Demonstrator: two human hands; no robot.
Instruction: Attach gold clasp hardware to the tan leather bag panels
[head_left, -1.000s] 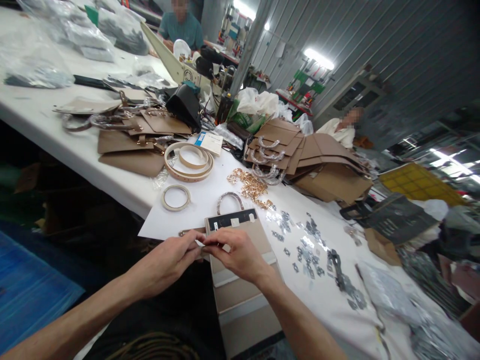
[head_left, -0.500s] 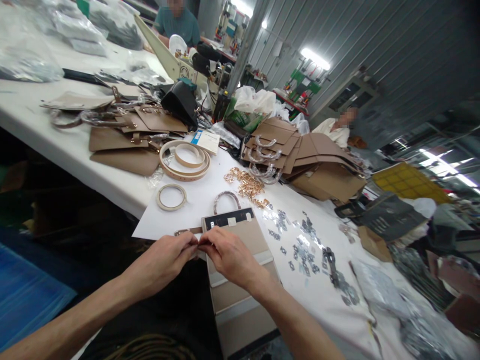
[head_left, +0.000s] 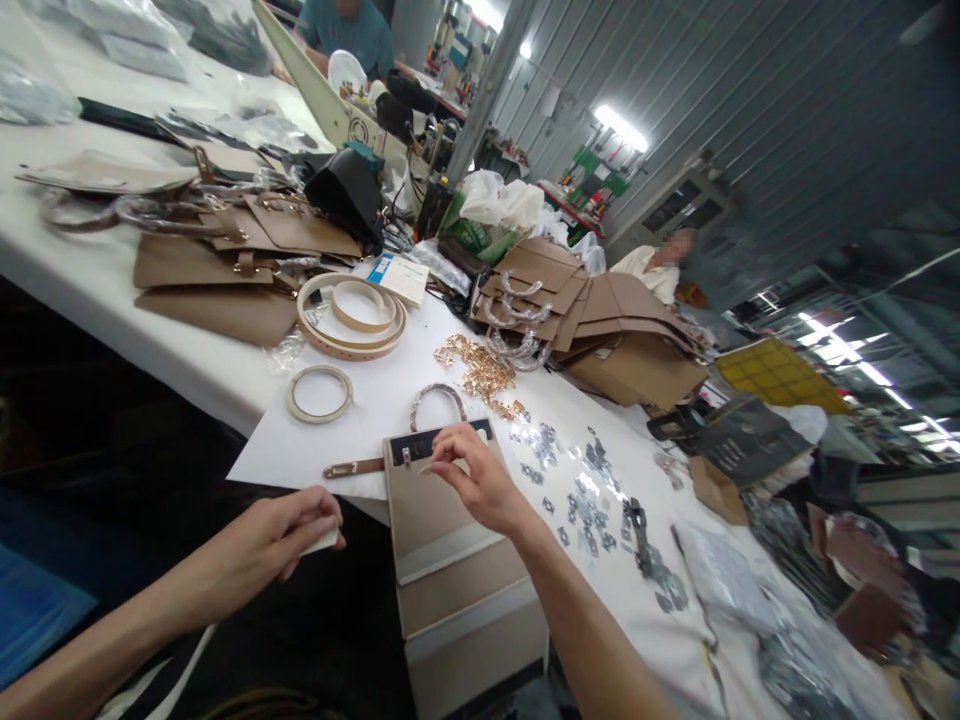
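Observation:
My left hand [head_left: 281,535] is off the table's front edge, fingers curled and pinching a small cream piece of tape [head_left: 321,537]. My right hand [head_left: 474,478] is above the top of a tan bag piece [head_left: 442,555], its thumb and forefinger closed on another small pale bit of tape [head_left: 426,468]. Along the bag piece's top edge runs a black strip [head_left: 409,450] with a small metal fitting on it, partly behind my right hand. A wrapped handle [head_left: 439,392] arches from that edge, and a brown strap [head_left: 356,468] sticks out to the left.
A tape roll [head_left: 319,394] lies on white paper [head_left: 262,445], near a coiled beige strip [head_left: 352,345]. Gold fittings [head_left: 480,370] and flat metal plates [head_left: 589,510] are scattered on the table. Brown bags [head_left: 217,300] are piled at left, more bag pieces [head_left: 622,340] behind. Two people sit further back.
My hands, earlier together at the bag piece's left edge, have come apart. The left went left and down with a tape piece; the right moved up over the black strip. The view shifted slightly.

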